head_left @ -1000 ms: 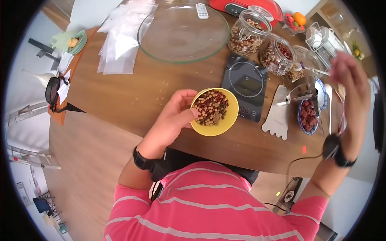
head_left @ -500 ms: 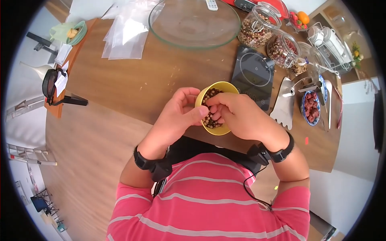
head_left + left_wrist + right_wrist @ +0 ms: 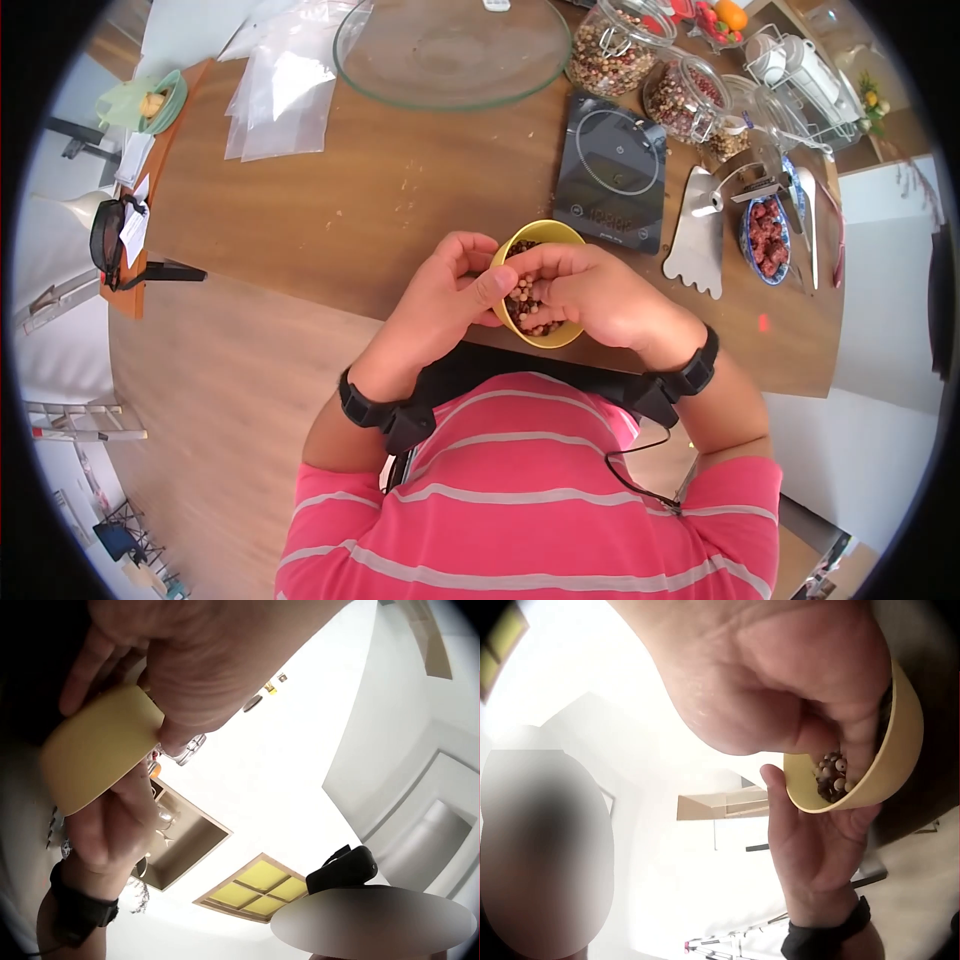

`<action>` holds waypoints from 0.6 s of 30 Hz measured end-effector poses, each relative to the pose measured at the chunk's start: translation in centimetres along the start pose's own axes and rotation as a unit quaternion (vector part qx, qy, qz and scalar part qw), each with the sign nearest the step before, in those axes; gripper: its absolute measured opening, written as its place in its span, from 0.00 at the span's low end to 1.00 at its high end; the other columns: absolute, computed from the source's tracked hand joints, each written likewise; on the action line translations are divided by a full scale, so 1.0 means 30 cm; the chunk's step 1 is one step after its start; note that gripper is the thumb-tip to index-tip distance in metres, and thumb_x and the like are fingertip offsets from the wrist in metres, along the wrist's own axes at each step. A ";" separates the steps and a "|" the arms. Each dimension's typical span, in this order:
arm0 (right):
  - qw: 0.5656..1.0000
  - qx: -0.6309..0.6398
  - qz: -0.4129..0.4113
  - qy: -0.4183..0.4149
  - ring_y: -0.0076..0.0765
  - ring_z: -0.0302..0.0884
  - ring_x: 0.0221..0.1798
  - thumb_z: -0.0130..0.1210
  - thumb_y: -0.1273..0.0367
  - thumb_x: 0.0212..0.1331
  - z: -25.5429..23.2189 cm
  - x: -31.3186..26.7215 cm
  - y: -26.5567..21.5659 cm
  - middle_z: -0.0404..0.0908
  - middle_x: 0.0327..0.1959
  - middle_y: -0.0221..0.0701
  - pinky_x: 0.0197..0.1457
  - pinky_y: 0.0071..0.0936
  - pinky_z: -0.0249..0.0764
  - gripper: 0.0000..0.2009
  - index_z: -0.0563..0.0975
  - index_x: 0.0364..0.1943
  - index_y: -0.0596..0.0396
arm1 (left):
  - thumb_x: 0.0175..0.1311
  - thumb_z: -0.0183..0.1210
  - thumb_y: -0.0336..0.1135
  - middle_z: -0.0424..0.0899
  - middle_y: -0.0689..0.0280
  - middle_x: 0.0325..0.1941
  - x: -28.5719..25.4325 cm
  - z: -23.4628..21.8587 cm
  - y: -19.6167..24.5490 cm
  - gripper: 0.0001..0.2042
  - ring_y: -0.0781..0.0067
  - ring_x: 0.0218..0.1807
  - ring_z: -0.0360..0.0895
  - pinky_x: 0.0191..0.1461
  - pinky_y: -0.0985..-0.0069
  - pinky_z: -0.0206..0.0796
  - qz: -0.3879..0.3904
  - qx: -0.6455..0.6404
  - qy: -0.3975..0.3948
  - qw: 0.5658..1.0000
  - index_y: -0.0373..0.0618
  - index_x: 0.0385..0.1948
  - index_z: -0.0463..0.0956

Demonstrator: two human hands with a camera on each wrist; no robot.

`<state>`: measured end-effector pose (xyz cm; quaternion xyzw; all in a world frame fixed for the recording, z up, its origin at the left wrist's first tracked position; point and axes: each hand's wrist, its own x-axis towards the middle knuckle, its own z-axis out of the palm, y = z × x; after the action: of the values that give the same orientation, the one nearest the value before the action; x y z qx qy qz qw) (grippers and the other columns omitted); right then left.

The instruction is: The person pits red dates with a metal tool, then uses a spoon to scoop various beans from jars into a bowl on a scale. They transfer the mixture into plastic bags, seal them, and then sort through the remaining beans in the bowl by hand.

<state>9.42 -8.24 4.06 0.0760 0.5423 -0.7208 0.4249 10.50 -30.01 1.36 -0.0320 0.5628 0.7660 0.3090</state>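
A yellow bowl (image 3: pixel 552 340) of mixed beans (image 3: pixel 522 300) is held over the table's near edge, its mouth tilted toward the head camera. The left hand (image 3: pixel 440 298) grips its left side, thumb over the rim. Inside the bowl, the right hand (image 3: pixel 600 292) has its curled fingers down among the beans; fingertips are partly hidden. In the right wrist view, beans (image 3: pixel 831 777) lie around the fingers of the right hand (image 3: pixel 780 682). The left wrist view has the bowl's outer wall (image 3: pixel 101 746) against the left hand (image 3: pixel 187 660).
Beyond the bowl lie a black scale (image 3: pixel 612 170), a glass plate (image 3: pixel 455 60) and plastic bags (image 3: pixel 285 100). To the right are bean jars (image 3: pixel 615 55), a metal scraper (image 3: pixel 697 240), a blue-patterned dish of dark red pieces (image 3: pixel 768 240) and a white spoon (image 3: pixel 812 225).
The right hand came in from the far right and reached into the bowl. Since half a second ago its fingers have shifted among the beans, while the left hand keeps its grip.
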 end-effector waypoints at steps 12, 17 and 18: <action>0.985 0.163 -0.046 0.027 0.39 0.82 0.57 0.54 0.71 0.73 -0.055 -0.064 -0.020 0.79 0.56 0.38 0.57 0.38 0.85 0.17 0.74 0.60 0.68 | 0.72 0.65 0.44 0.84 0.61 0.51 0.030 -0.015 -0.009 0.21 0.83 0.34 0.80 0.33 0.80 0.76 0.008 0.147 0.048 0.988 0.38 0.55 0.73; 0.992 0.032 -0.069 0.102 0.34 0.84 0.50 0.56 0.73 0.71 -0.036 -0.063 -0.006 0.81 0.51 0.36 0.54 0.31 0.84 0.14 0.77 0.56 0.67 | 0.72 0.64 0.42 0.84 0.64 0.47 0.024 -0.011 -0.007 0.19 0.85 0.28 0.78 0.30 0.81 0.73 0.016 0.159 0.073 0.985 0.38 0.54 0.75; 0.988 -0.040 -0.092 0.117 0.32 0.85 0.47 0.56 0.74 0.71 -0.036 -0.062 -0.002 0.82 0.49 0.36 0.53 0.29 0.84 0.13 0.78 0.55 0.67 | 0.72 0.64 0.42 0.84 0.64 0.47 0.024 -0.010 -0.006 0.19 0.85 0.28 0.78 0.30 0.81 0.73 0.017 0.159 0.072 0.985 0.38 0.54 0.75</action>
<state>10.18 -6.35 4.73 0.0926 0.6215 -0.7205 0.2934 9.93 -29.93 0.80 -0.0284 0.6985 0.6678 0.2557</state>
